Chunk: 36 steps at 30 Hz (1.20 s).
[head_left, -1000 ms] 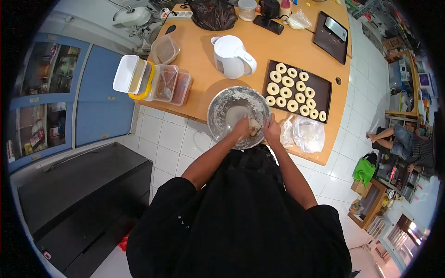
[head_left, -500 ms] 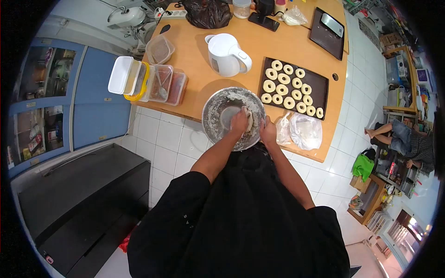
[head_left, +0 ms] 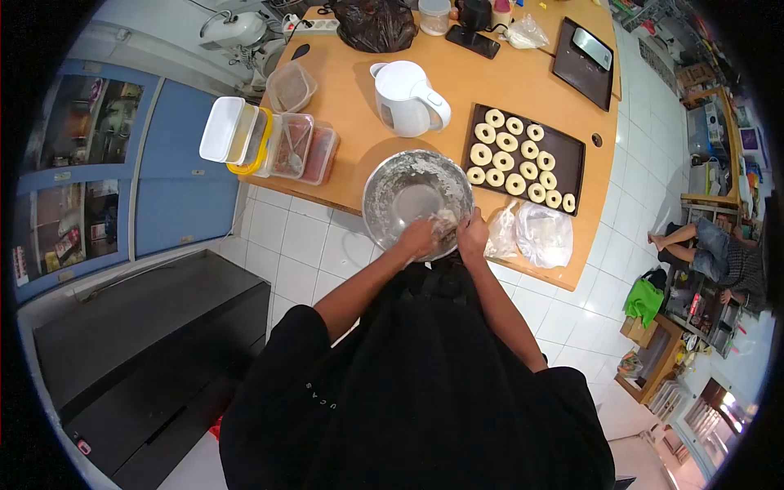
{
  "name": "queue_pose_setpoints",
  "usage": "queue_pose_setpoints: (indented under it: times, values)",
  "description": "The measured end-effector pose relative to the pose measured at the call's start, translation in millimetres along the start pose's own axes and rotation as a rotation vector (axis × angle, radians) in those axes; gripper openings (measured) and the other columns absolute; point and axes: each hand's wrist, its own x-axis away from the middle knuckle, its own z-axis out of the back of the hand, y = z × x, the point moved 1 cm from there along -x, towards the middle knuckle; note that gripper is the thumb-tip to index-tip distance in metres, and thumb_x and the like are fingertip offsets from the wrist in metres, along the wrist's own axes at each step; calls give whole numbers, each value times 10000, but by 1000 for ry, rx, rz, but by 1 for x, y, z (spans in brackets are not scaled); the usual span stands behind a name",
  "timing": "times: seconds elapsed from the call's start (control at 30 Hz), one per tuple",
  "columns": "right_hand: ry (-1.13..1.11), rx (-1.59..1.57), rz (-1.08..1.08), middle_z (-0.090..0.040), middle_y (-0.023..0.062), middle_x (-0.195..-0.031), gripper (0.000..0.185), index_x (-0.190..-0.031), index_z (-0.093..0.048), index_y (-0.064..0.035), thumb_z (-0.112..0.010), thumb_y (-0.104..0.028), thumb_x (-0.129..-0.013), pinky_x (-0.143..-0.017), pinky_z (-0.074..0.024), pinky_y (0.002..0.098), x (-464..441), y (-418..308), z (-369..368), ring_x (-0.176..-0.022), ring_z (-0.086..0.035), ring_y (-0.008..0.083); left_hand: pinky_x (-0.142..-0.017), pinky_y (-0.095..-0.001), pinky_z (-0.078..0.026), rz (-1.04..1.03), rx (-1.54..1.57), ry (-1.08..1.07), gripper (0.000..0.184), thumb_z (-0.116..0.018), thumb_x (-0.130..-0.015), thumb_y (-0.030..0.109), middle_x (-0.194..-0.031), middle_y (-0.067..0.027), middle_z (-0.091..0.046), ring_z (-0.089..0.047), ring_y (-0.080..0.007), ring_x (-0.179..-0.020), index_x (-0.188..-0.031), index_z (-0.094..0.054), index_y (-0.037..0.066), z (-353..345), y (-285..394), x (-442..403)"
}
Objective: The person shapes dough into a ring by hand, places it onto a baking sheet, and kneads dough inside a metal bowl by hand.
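A metal mixing bowl (head_left: pixel 382 184), its inner wall smeared with flour and dough, is tilted at the table's front edge, close to my body. Inside it, on the lower right, my left hand (head_left: pixel 419 238) has its fingers curled against a lump of pale, floury dough (head_left: pixel 445 220); the fingertips are partly hidden. My right hand (head_left: pixel 471 238) grips the bowl's right rim. Just right of that hand lie two clear plastic bags, a small one (head_left: pixel 501 233) and a larger one (head_left: pixel 545 237) with white contents.
A dark baking tray (head_left: pixel 563 151) holds several dough rings (head_left: pixel 506 141). Behind the bowl stands a white pitcher (head_left: pixel 404 94). Plastic containers (head_left: pixel 290 147) are at the left, and a black bag (head_left: pixel 376 24) and phone (head_left: pixel 474 42) at the back. Another person (head_left: pixel 719 253) sits far right.
My left hand has moved down toward the bowl's near side, and the dough has shifted lower with it. My right hand stays on the rim. The whole view has shifted slightly.
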Motion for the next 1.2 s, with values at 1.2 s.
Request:
queue_pose_setpoints:
  times: [1.2]
  values:
    - [-72,98,-114,-644,255,-838,227,-1044,-475,-3,-543,-136,-872,-719,-480,536,-2,-11,-3,-801,-633,443,-1065,-551,-290,137,-643,276,468,-502,-897,203,-1400,-195,-416,-369,-322,-1334,-1350,-433,106,-6,-52,-30]
